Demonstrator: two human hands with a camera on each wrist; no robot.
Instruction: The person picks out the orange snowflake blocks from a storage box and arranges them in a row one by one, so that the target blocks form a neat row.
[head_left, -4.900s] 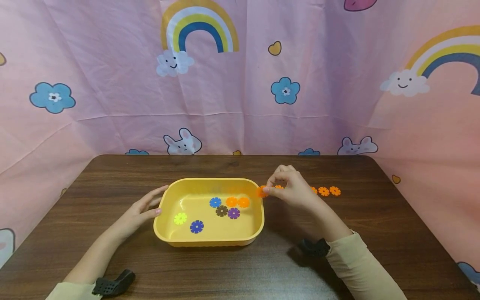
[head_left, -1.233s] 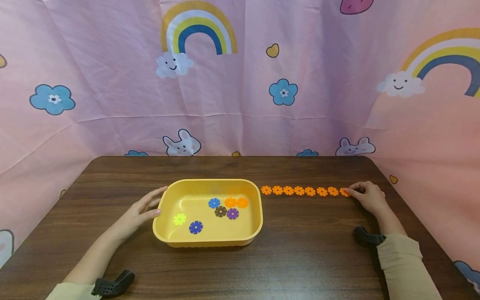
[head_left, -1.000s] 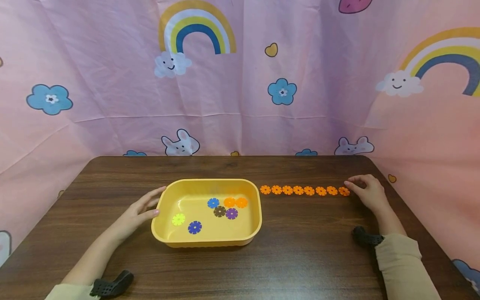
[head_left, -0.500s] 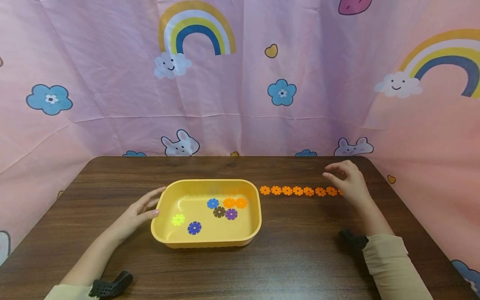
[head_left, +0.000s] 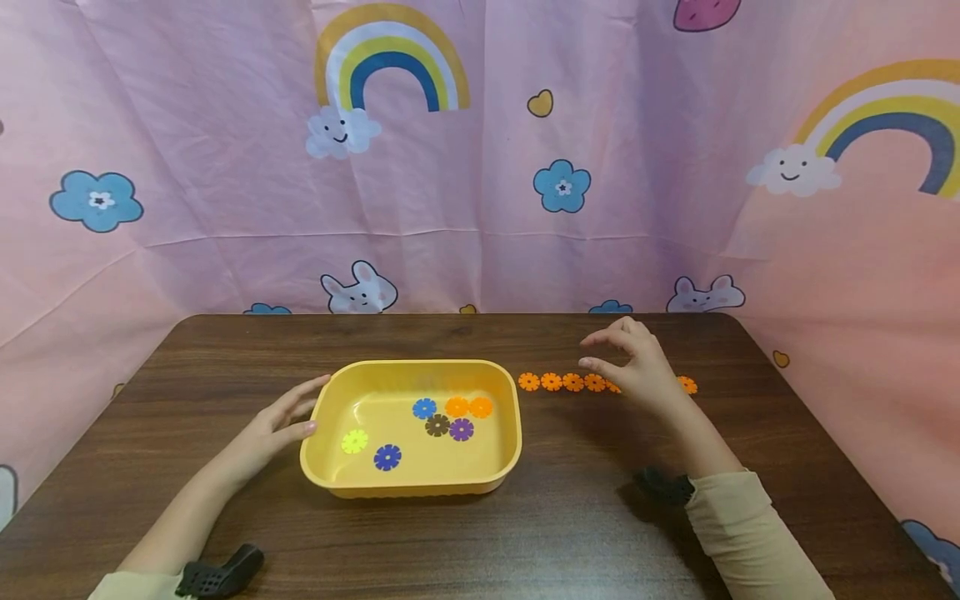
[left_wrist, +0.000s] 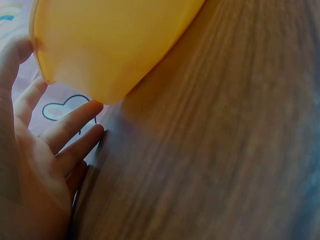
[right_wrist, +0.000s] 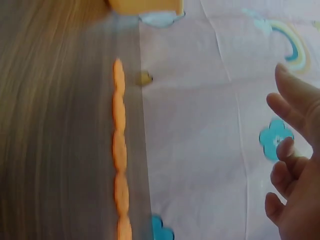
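Note:
In the head view a yellow tray (head_left: pixel 427 490) stands on the brown table. My left hand (head_left: pixel 262 433) rests against its left side; the left wrist view shows straight fingers touching the tray wall (left_wrist: pixel 115 50). To the right of the tray runs a row of orange snowflake discs (head_left: pixel 551 382), joined or touching edge to edge. My right hand (head_left: pixel 633 362) is over this row, hiding part of it, with thumb and forefinger apart and nothing between them. In the right wrist view the row (right_wrist: pixel 120 150) lies apart from the right hand (right_wrist: pixel 300 150).
Inside the tray lie two orange discs (head_left: pixel 468 407), a light blue disc (head_left: pixel 424 408), a brown disc (head_left: pixel 437 425), a purple disc (head_left: pixel 461 429), a dark blue disc (head_left: pixel 387 457) and a yellow-green disc (head_left: pixel 355 442). A patterned pink cloth (head_left: pixel 487 167) hangs behind the table (head_left: pixel 570 533).
My right hand pinched an orange disc over the tray's edge, then set a disc at the row's right end, let go, and moved back left over the row. My left hand stayed at the tray.

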